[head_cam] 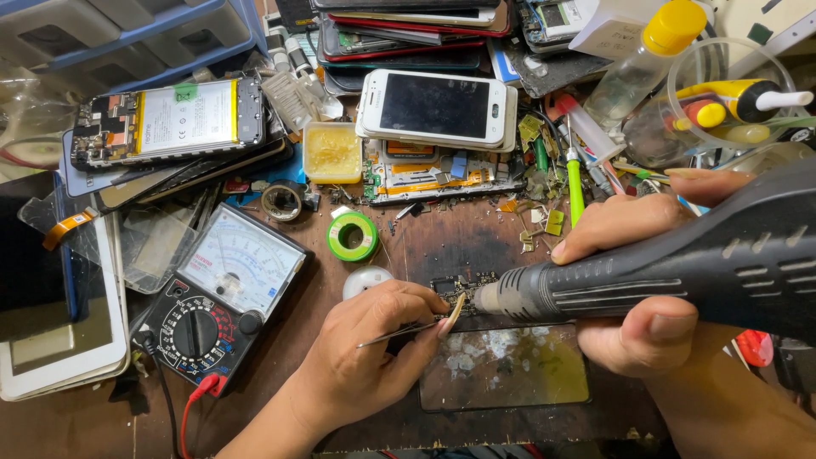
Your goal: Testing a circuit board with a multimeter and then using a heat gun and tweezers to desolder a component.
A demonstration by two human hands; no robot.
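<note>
My left hand [374,353] is pinching tweezers [406,331], their tips touching the small circuit board [463,285] lying on the bench [85,421] between my hands. My right hand [646,280] is gripping a black hot-air gun [680,268], its nozzle pointing at the board. A multimeter [217,302] is sitting just beyond my left hand's outer side.

Bright, even overhead light, sharp focus (edges slightly bowed).
</note>
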